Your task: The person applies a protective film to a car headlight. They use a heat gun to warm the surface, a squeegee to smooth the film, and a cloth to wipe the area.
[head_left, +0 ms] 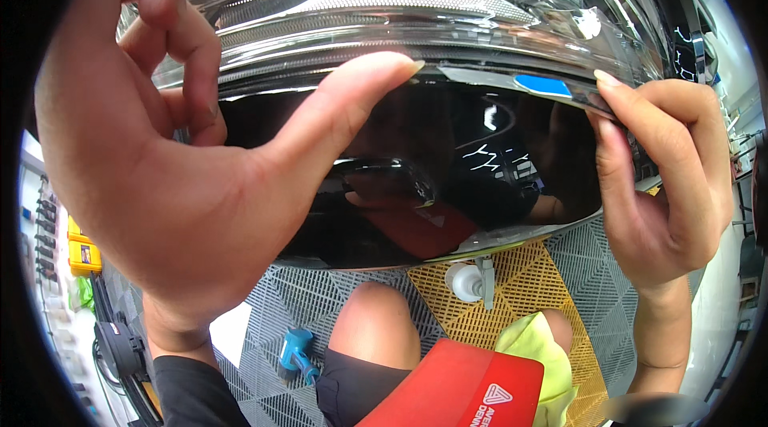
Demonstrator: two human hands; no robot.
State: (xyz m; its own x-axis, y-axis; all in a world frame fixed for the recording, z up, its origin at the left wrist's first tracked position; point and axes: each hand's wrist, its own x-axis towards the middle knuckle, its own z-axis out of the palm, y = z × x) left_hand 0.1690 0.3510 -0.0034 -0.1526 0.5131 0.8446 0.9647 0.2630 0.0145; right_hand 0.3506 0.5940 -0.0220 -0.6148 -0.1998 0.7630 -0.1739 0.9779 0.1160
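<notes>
Glossy black curved panel [480,155] between both hands

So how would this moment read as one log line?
left hand: thumb on glossy black panel | right hand: gripping panel edge | blue tape

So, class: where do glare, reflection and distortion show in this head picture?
Head view: white glare streaks the clear lamp lens; the glossy black panel mirrors lights and the hands; the left hand looms large; fisheye bends the floor tiles and blackens the corners.

headlight [448,43] top cut off, red box [468,391] bottom cropped
</notes>
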